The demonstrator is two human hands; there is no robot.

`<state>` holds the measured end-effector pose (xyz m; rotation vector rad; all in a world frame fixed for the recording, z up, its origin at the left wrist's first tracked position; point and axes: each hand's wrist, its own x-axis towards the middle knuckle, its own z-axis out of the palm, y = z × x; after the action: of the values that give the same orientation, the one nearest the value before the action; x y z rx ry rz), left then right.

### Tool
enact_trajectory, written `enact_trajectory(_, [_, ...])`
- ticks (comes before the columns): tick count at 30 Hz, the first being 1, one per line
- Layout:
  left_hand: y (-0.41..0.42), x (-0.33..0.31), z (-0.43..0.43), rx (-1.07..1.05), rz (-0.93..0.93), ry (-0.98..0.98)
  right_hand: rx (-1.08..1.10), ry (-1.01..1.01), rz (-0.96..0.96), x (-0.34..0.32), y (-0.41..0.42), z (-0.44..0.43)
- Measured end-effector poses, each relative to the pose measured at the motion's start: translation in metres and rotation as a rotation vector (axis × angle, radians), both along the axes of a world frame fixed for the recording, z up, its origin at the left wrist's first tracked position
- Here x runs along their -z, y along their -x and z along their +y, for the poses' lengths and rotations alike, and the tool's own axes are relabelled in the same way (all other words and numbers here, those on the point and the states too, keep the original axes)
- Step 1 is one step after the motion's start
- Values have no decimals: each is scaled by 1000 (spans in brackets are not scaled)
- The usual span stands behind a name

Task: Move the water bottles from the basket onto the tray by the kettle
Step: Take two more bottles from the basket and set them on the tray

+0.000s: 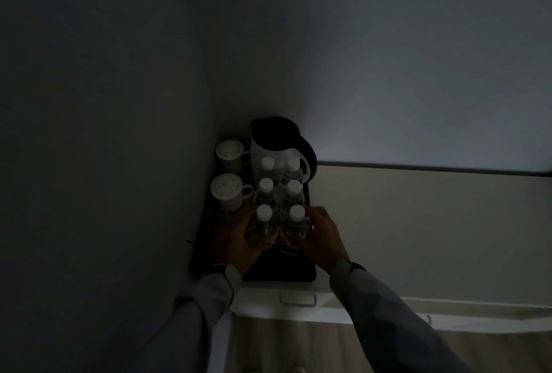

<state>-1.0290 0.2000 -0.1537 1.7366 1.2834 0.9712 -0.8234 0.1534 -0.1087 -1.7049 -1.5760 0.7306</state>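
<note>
In a dim corner I saw two lidded cups (226, 190) at the tray's (301, 272) left edge. My left hand (239, 242) wrapped the near-left bottle (264, 219); my right hand (321, 236) closed its grip on the near-right bottle (296, 219). Four more bottles stood upright behind, against the kettle (277, 148). Packed this tightly, I judged a careless release could topple them.

A: Tray (301, 274) sits on the surface (418, 223), in the corner. Six water bottles (279, 202) stand on it, two columns of three, running away from the hands.

B: And the hands?

A: Left hand (239, 241) and right hand (321, 238) flank the nearest pair. Kettle (279, 145) beyond the farthest pair. Two lidded cups (228, 190) left of the bottles, beyond the left hand.
</note>
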Motion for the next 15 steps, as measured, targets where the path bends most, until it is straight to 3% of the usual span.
enact_trajectory(15, [4, -27, 10, -1, 105, -22, 22, 63, -25, -14, -3, 2])
